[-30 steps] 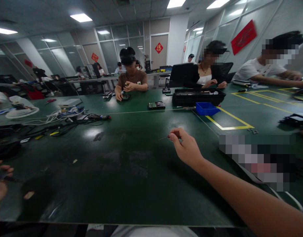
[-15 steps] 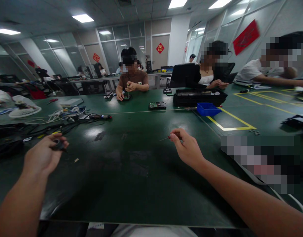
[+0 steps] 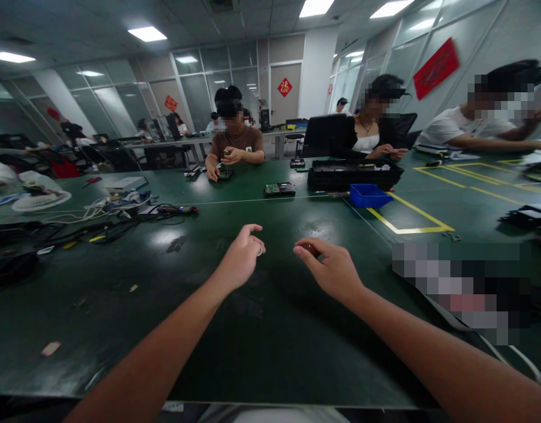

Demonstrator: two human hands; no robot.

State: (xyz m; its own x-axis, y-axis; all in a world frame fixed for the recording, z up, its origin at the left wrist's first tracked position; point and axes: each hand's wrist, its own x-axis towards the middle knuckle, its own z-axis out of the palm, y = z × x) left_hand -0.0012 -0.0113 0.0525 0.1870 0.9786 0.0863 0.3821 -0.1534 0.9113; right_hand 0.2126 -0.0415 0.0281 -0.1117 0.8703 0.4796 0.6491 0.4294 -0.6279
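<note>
My left hand [image 3: 241,261] is over the middle of the green table, its index finger stretched out and the other fingers curled. A small round thing with a pale rim [image 3: 260,251] shows at those curled fingers; its kind is hidden by the hand. Just to the right, with a narrow gap between the hands, my right hand [image 3: 336,267] is closed in a loose pinch. A small dark reddish-brown thing [image 3: 313,249] sits between its thumb and fingers, mostly covered, so I cannot tell its kind.
A blue bin [image 3: 370,197] stands before a long black tray [image 3: 353,176]. A circuit-board device [image 3: 279,189] lies farther back. Cables [image 3: 120,202] are heaped at left. A co-worker [image 3: 235,144] works across the table [image 3: 270,364]. A pixelated patch covers something at right.
My left hand has swung from the far left to beside my right hand. The dark cylinder seen in it and the thin metal shaft seen at my right fingertips no longer show.
</note>
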